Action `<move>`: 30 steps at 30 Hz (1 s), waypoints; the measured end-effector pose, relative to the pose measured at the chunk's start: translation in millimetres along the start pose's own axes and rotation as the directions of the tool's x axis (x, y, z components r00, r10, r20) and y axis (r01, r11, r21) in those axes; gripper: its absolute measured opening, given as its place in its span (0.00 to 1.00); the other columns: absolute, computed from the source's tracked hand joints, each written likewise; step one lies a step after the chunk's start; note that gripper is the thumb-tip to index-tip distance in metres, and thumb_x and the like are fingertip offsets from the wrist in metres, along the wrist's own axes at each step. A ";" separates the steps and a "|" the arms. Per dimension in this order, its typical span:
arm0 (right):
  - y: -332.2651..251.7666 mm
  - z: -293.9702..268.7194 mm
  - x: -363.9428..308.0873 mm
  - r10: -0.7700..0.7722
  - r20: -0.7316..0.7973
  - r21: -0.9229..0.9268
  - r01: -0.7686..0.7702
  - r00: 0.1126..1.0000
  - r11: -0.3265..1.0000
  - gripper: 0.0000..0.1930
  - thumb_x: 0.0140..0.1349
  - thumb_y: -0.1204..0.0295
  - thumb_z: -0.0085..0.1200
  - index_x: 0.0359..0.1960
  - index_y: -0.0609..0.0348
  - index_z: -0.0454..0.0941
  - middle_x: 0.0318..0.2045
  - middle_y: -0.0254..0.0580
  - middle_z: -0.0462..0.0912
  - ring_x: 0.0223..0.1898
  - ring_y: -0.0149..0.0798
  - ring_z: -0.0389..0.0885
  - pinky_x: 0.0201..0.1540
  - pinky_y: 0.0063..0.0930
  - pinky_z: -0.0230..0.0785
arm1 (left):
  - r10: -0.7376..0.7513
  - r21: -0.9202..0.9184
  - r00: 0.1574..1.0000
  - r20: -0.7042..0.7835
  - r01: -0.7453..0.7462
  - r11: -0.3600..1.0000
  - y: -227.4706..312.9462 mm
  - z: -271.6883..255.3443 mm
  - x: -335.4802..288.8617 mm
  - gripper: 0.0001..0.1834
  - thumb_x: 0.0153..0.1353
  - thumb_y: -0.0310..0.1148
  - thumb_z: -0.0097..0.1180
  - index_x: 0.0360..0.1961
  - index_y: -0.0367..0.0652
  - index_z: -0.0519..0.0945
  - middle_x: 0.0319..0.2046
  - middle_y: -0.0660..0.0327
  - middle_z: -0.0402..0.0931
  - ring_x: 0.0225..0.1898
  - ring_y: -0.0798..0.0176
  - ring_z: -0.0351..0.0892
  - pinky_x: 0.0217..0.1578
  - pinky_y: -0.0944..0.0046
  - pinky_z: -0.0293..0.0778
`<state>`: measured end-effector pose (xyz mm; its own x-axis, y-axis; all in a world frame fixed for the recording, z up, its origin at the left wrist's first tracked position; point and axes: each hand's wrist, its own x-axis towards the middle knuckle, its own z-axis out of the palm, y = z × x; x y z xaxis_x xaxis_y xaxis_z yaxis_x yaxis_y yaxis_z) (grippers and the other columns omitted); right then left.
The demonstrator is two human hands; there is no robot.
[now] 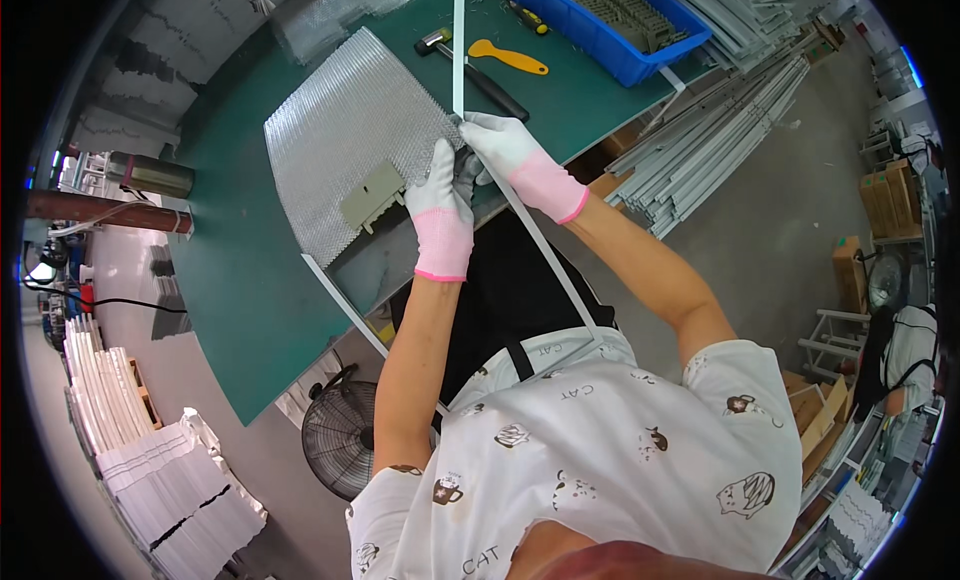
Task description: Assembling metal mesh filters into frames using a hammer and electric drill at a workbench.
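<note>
My right hand [515, 158], in a white glove with a pink cuff, is closed around a narrow white strip [459, 55] where it meets a second white strip [550, 250] that slants down toward my lap. My left hand [443, 195], gloved alike, is closed right beside it, thumb up. Its fingertips and whatever they grip are hidden between the two hands. A flat beige plastic piece [372, 197] with small teeth lies next to my left hand, over a silvery textured sheet [345, 120] on the green table [225, 280].
Beyond my hands lie a hammer [470, 72], a yellow scraper [508, 57] and a screwdriver [528, 18]. A blue bin [635, 65] of beige parts stands far right, beside stacked white strips [700, 150]. Another white strip [345, 305] juts past the table edge. A fan [340, 435] stands below.
</note>
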<state>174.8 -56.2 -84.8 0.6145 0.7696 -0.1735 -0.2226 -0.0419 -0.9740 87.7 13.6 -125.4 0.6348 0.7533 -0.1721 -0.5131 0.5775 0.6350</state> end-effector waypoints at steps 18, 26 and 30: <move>6.0 -11.5 23.7 0.004 0.122 0.010 -0.006 0.992 1.000 0.22 0.63 0.66 0.51 0.54 0.70 0.67 0.45 0.42 0.76 0.48 0.33 0.73 0.52 0.29 0.67 | 0.297 0.825 0.862 0.411 -0.490 0.280 46.9 -13.3 -72.6 0.14 0.57 0.32 0.57 0.44 0.38 0.78 0.41 0.53 0.77 0.42 0.54 0.75 0.47 0.60 0.69; 16.8 -6.0 25.2 0.039 0.272 0.214 -0.100 0.961 0.972 0.26 0.67 0.68 0.43 0.61 0.73 0.55 0.54 0.50 0.70 0.54 0.43 0.73 0.56 0.42 0.68 | 0.483 0.803 0.855 -0.189 -0.149 0.578 140.4 -100.3 -29.1 0.44 0.54 0.35 0.66 0.64 0.29 0.54 0.38 0.55 0.74 0.38 0.66 0.74 0.41 0.66 0.73; 17.2 -3.8 25.7 0.102 0.205 0.173 -0.139 0.973 0.975 0.28 0.66 0.67 0.45 0.62 0.73 0.54 0.55 0.49 0.69 0.53 0.43 0.73 0.55 0.42 0.69 | 0.095 0.382 0.968 -0.234 0.002 0.924 143.4 -111.1 -28.4 0.26 0.55 0.30 0.64 0.52 0.33 0.68 0.34 0.62 0.75 0.34 0.71 0.75 0.39 0.68 0.76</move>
<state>189.7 -39.6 -106.6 0.4202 0.8756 -0.2382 -0.4335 -0.0369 -0.9004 -68.1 110.1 -113.2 0.4305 0.8574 -0.2821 -0.2523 0.4144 0.8744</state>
